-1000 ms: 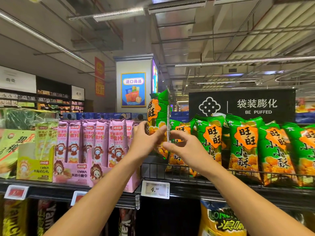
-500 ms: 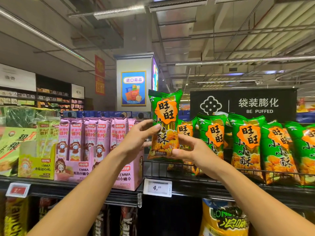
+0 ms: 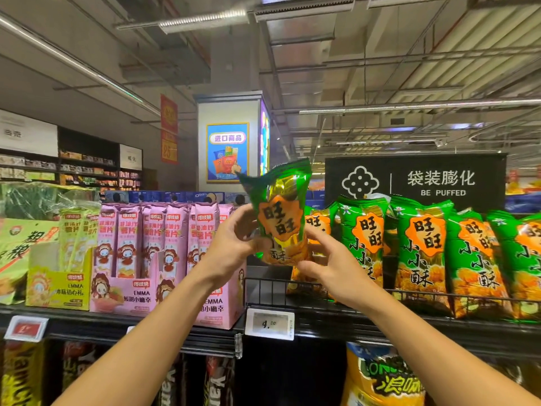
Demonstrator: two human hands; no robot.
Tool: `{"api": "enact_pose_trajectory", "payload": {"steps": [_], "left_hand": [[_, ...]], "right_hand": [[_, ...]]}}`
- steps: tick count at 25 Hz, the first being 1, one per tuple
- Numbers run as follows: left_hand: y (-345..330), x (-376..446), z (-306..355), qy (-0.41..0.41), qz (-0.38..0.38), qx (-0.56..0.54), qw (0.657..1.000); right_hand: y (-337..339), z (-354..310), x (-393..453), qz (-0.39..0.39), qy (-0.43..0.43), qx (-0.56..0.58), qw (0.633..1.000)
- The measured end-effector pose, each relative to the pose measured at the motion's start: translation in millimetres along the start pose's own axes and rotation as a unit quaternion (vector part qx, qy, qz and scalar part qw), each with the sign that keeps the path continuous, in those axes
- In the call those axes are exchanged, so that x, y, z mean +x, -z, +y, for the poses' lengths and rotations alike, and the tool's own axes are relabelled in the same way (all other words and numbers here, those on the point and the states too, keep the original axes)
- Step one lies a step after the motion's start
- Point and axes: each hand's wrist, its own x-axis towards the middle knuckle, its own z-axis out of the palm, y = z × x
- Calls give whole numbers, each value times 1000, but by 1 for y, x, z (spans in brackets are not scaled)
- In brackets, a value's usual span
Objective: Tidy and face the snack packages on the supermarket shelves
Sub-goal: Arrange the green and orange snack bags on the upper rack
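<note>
1. Centre of the frame: both hands are up at the top shelf, and between them sits one green snack bag (image 3: 281, 212), lifted clear of the row and tilted, its top leaning toward the upper left.
2. The left hand (image 3: 231, 244) grips the bag's left edge, fingers curled onto the front, thumb side out of sight behind it.
3. The right hand (image 3: 328, 268) holds the bag's lower right corner, fingers curled up against its side.
4. The bag's front faces the camera, orange badge showing, the foil crumpled near the top.
5. Just right of centre, the row of matching green bags (image 3: 421, 253) stands upright behind a black wire rail (image 3: 439, 297), running off the right edge.
6. Left of centre, pink snack boxes (image 3: 164, 247) stand in pink display cartons, just beside the held bag.
7. Far left, a yellow-green carton (image 3: 55, 288) sits on the same shelf.
8. Below centre, a price tag (image 3: 270, 323) is clipped to the shelf edge (image 3: 409, 332).
9. Upper right, a black sign (image 3: 415, 180) reads "BE PUFFED".
10. Bottom right, a yellow bag (image 3: 383, 376) shows on the shelf below.
</note>
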Motion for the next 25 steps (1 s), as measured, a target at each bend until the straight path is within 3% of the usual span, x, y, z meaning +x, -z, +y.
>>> {"api": "enact_pose_trajectory", "payload": {"steps": [4,9,17,25], "left_hand": [[-2,-4,5,-31,-41,50,997],[1,-6,8,-33,-32,83,995],[6,5,-6,100,89,131,982],[0,18,-20,206,31,173,963]], "right_hand": [[-3,3,4,38,50,-81,995],[-7,3,7,45,53,-99,993],[-13,5,10,20,13,-141,990],[8,15,-5,30,-26,-138,990]]}}
